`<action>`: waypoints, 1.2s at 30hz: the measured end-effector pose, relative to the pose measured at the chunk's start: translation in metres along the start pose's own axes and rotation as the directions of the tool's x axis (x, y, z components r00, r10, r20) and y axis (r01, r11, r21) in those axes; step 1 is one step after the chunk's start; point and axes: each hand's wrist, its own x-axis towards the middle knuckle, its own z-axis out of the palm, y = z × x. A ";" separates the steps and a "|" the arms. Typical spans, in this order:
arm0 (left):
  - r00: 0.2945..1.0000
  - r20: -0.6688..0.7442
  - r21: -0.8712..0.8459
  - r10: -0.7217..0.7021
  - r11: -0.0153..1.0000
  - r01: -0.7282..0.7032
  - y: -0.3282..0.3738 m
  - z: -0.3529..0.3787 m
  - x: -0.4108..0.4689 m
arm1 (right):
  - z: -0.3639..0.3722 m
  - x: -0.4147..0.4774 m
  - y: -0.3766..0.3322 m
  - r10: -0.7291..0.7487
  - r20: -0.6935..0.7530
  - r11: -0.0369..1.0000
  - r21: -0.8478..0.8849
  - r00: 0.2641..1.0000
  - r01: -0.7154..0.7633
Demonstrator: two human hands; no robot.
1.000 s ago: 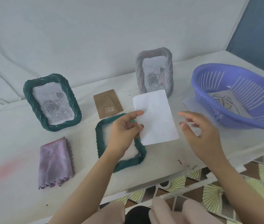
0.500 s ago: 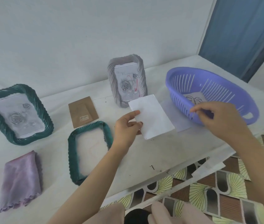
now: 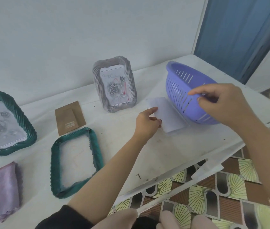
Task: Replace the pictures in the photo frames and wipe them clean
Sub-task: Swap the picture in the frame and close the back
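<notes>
Right hand (image 3: 221, 104) grips near rim of purple basket (image 3: 177, 86), tipping it up at table's right end, likely to open room beneath. Left hand (image 3: 148, 123) pinches white sheet (image 3: 170, 118), far edge at basket's foot. Emptied green frame (image 3: 76, 162) flat near front edge, brown backing (image 3: 69, 118) behind it, awaiting new picture.

black sleeve (image 3: 65, 219) on the left upper arm, pale pink fabric (image 3: 120, 219) over knees

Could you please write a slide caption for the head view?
Left hand holds a white sheet beside the tilted purple basket gripped by the right hand.
</notes>
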 end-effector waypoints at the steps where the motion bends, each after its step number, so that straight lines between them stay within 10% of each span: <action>1: 1.000 -0.002 0.015 -0.001 1.000 0.001 -0.001 0.004 0.002 | 0.000 0.000 0.000 -0.009 0.003 1.000 0.004 1.000 0.009; 21: 1.000 -0.002 0.186 0.014 0.982 -0.013 -0.008 0.009 0.004 | 0.046 -0.029 0.015 -0.122 0.137 0.992 -0.002 0.983 0.124; 30: 0.851 -0.147 0.232 0.505 0.854 -0.466 0.009 -0.003 -0.008 | 0.025 -0.002 0.010 0.092 0.064 0.986 0.131 0.994 -0.100; 36: 0.757 0.119 0.489 0.642 0.626 -0.608 0.019 -0.008 -0.003 | 0.021 0.043 0.052 0.343 0.138 0.902 -0.326 0.929 -0.284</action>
